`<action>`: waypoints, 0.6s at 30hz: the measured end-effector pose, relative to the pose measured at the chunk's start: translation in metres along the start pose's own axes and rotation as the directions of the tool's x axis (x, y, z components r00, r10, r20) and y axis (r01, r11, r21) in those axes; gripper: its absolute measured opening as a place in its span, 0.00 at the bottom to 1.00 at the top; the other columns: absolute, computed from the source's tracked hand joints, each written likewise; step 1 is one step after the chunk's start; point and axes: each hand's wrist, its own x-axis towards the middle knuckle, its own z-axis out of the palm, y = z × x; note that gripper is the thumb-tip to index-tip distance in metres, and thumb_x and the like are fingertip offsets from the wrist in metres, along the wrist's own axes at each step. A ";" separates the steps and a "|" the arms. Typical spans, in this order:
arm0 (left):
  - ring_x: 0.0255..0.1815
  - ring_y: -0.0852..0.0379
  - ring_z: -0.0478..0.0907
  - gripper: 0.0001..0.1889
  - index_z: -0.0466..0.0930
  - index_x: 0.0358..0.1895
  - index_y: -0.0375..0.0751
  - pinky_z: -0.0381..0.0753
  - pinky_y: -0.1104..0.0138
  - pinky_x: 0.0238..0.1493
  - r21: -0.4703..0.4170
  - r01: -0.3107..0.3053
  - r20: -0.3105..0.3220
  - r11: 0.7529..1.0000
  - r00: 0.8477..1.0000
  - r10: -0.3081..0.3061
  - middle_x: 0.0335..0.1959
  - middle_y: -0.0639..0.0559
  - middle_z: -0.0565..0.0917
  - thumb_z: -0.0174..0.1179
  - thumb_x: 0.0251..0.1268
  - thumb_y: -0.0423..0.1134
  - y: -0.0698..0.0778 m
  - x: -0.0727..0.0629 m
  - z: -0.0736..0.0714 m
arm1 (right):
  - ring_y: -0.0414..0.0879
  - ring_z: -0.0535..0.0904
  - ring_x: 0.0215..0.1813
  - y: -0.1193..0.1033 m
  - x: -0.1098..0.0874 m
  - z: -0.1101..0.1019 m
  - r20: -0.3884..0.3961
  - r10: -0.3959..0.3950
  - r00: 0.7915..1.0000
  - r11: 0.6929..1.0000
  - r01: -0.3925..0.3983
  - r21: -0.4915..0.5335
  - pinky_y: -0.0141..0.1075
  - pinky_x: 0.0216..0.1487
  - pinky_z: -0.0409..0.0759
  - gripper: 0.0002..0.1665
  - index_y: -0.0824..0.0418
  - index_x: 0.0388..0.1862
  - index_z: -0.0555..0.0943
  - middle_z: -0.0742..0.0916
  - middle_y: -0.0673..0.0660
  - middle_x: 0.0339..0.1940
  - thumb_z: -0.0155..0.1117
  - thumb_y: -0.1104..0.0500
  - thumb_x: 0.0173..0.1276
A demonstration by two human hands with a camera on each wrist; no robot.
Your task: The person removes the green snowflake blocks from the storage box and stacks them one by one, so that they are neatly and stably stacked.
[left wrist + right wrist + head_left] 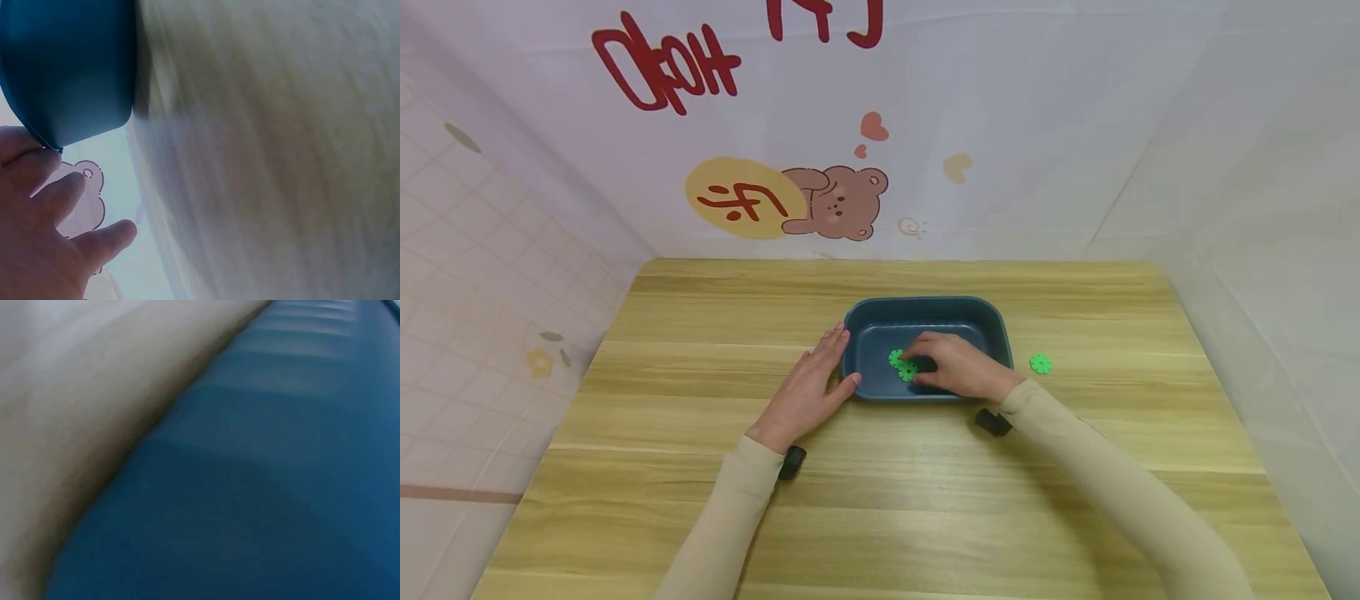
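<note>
A dark blue rectangular tray [874,333] sits on the wooden table. My left hand [808,387] rests against its left end, fingers fairly straight along the rim and thumb at the near corner. In the left wrist view, the fingers touch the rim of the tray [69,69]. My right hand [958,365] reaches into the tray from the right, index finger and thumb bent around a green notched plastic disc [907,372]. A second green disc [895,357] overlaps it just behind. The tray's blue wall [250,487] fills much of the right wrist view, which hides the fingers.
A third green notched disc [1041,363] lies on the table [895,517], right of the tray. Black wrist devices show under the left sleeve [792,462] and the right sleeve [994,422]. A white printed cloth [1030,100] hangs behind and beside the table.
</note>
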 end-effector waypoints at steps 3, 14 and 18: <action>0.85 0.48 0.49 0.40 0.54 0.83 0.39 0.56 0.42 0.79 -0.001 -0.004 -0.004 1.000 1.000 0.004 0.86 0.51 0.50 0.50 0.80 0.60 0.000 0.000 0.000 | 0.48 0.84 0.55 0.001 0.002 0.001 0.017 0.005 1.000 1.000 -0.005 -0.004 0.42 0.57 0.83 0.21 0.62 0.58 0.86 0.86 0.55 0.53 0.76 0.58 0.68; 0.85 0.51 0.47 0.40 0.53 0.84 0.40 0.55 0.42 0.79 -0.005 0.015 0.002 1.000 1.000 -0.015 0.86 0.52 0.49 0.54 0.80 0.57 0.001 -0.001 0.000 | 0.48 0.82 0.53 0.001 0.007 0.002 0.063 0.018 0.998 1.000 -0.017 -0.018 0.42 0.56 0.83 0.22 0.61 0.57 0.88 0.85 0.55 0.51 0.79 0.56 0.65; 0.85 0.51 0.47 0.40 0.53 0.84 0.40 0.55 0.42 0.79 -0.003 0.010 -0.001 1.000 1.000 -0.010 0.86 0.52 0.49 0.52 0.80 0.58 0.001 0.000 0.000 | 0.50 0.82 0.54 0.002 0.008 0.003 0.065 0.011 0.998 0.999 -0.009 -0.045 0.45 0.58 0.82 0.22 0.61 0.56 0.88 0.85 0.55 0.52 0.79 0.57 0.64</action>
